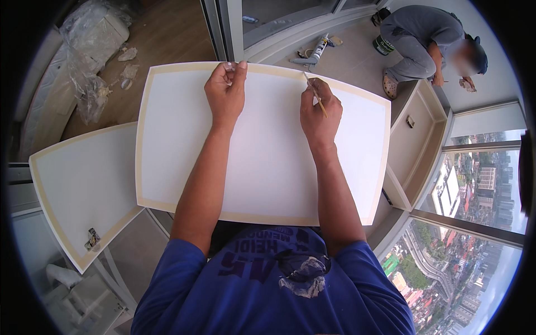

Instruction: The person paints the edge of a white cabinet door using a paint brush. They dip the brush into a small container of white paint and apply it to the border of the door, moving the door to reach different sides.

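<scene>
A large white panel (pixel 268 151) with beige tape-like strips along its edges lies across the middle under my forearms. My right hand (pixel 321 114) pinches a thin paintbrush (pixel 318 100), its tip at the panel's far edge. At that same edge, farther left, my left hand (pixel 226 92) is closed with fingers curled. A small whitish bit shows between those fingers, too small to name. A second white panel (pixel 86 178) with matching edge strips and a metal hinge (pixel 92 239) sits to the left, partly behind the first.
At the far right a crouching person (pixel 421 47) works beside an open cream cabinet frame (pixel 416 139). A caulking gun (pixel 319 49) and a dark bucket (pixel 383 46) stand on the floor beyond the panel. Plastic sheeting (pixel 89 44) heaps at far left; tall windows (pixel 446 268) line the right.
</scene>
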The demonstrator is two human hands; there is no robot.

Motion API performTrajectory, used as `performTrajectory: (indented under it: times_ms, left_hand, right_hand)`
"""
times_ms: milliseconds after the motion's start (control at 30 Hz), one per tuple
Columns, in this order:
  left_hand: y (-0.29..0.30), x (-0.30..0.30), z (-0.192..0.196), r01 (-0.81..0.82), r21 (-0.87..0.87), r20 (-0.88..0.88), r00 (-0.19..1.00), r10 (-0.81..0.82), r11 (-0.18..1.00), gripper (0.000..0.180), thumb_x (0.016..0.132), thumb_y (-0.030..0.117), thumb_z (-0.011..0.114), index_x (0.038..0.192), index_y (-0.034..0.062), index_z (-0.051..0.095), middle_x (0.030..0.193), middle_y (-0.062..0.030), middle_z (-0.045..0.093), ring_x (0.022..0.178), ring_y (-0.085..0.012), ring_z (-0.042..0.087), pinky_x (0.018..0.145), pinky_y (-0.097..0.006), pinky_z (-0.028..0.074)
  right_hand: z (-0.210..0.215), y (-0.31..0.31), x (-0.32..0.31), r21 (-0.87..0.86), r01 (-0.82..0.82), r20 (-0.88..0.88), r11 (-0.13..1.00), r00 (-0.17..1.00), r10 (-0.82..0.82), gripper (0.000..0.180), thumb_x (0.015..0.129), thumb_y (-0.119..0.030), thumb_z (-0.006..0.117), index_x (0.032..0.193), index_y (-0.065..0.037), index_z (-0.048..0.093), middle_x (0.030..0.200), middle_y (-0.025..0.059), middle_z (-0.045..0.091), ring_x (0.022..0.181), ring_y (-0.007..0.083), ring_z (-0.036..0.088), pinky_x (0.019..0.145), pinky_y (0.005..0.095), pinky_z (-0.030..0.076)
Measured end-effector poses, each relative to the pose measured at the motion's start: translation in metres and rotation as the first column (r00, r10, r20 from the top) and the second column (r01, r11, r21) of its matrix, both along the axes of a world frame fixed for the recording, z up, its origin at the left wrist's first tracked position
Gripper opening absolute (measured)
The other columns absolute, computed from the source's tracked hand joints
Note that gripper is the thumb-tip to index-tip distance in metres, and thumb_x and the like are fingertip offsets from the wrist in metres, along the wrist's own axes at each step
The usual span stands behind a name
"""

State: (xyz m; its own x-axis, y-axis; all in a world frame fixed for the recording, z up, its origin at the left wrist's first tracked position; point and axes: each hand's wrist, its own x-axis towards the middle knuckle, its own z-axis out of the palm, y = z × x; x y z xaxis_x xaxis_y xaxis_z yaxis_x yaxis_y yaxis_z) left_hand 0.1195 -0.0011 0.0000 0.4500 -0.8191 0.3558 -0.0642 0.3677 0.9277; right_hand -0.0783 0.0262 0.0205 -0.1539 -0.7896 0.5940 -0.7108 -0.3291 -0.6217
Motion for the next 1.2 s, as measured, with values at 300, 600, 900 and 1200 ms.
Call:
performTrajectory:
  times_ms: [300, 600, 900, 1200]
  left_hand:
    - [0.002, 0.002, 0.002, 0.016, 0.045, 0.002, 1.000, -0.016, 0.999, 0.023, 0.102, 0.023, 0.074, 0.092, 0.0026, 0.070, 0.083, -0.0007, 0.071, 0.077, -0.0080, 0.064, 0.076, -0.025, 0.052]
    - [0.002, 0.005, 0.002, 0.009, 0.046, 0.006, 1.000, -0.010, 0.999, 0.023, 0.102, 0.023, 0.075, 0.091, 0.0031, 0.069, 0.083, -0.0009, 0.072, 0.077, -0.0085, 0.065, 0.077, -0.025, 0.053]
    - [0.001, 0.002, 0.001, -0.004, 0.004, 0.016, 1.000, 0.004, 1.000, 0.028, 0.101, 0.024, 0.076, 0.091, -0.0002, 0.067, 0.077, 0.0005, 0.069, 0.072, -0.0045, 0.061, 0.065, -0.022, 0.048]
    - [0.001, -0.001, 0.002, -0.012, 0.020, 0.007, 1.000, 0.012, 1.000, 0.027, 0.101, 0.024, 0.076, 0.092, -0.0001, 0.068, 0.078, -0.0003, 0.069, 0.073, -0.0059, 0.063, 0.067, -0.022, 0.049]
  right_hand:
    - [0.002, -0.002, 0.030, 0.032, -0.087, 0.005, 0.996, 0.996, 0.087, 0.020, 0.093, -0.007, 0.064, 0.110, 0.000, 0.073, 0.091, 0.0154, 0.078, 0.081, 0.0326, 0.073, 0.093, 0.0452, 0.051]
    - [0.000, -0.001, 0.009, 0.030, 0.011, -0.041, 1.000, 0.999, -0.010, 0.020, 0.093, -0.006, 0.064, 0.108, 0.002, 0.073, 0.086, 0.0162, 0.077, 0.076, 0.0324, 0.073, 0.090, 0.0447, 0.053]
    - [0.006, 0.006, -0.009, -0.009, 0.071, -0.049, 0.997, 0.996, -0.071, 0.019, 0.091, -0.003, 0.064, 0.105, 0.005, 0.074, 0.088, 0.0190, 0.078, 0.073, 0.0338, 0.074, 0.085, 0.0433, 0.057]
    - [0.002, 0.002, 0.005, -0.011, -0.003, -0.023, 1.000, 1.000, 0.003, 0.021, 0.091, -0.004, 0.063, 0.107, 0.004, 0.074, 0.089, 0.0182, 0.079, 0.075, 0.0334, 0.075, 0.086, 0.0436, 0.056]
